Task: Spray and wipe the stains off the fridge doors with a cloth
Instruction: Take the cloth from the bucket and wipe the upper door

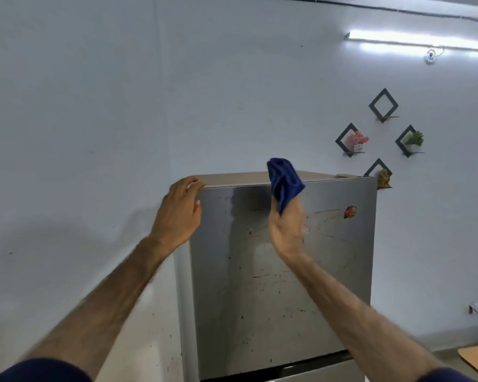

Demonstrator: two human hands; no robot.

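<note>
1. Wall (80,119): pale, plain, fills the left part of the view; a few dark specks low down near the fridge's side.
2. Left hand (177,213): raised at the top left corner of the fridge door (273,285). Fingers curl loosely over the corner edge, thumb lies near the door face. It holds nothing; grasp narrow, resting on the corner.
3. Fridge door: grey metal upper door, seen from slightly below. Surface carries dark spots and thin reddish streaks, densest in the middle and lower part. A faint curved smear runs across the upper right area. A gap at the bottom edge separates it from a lower door, of which only a sliver shows.
4. Cloth (283,183): dark blue, bunched, standing up out of the right hand, in front of the door's top edge. Whether it touches the door, I cannot tell.
5. Right hand (286,230): in front of the upper middle of the door, fingers closed round the lower part of the cloth. Slightly blurred.
6. Sticker (349,212): small, red and orange, on the door near its upper right.
7. Diamond wall shelves (383,105): four dark frames on the wall right of the fridge; two hold small plants.
8. Tube light (420,40): lit, high on the right.
</note>
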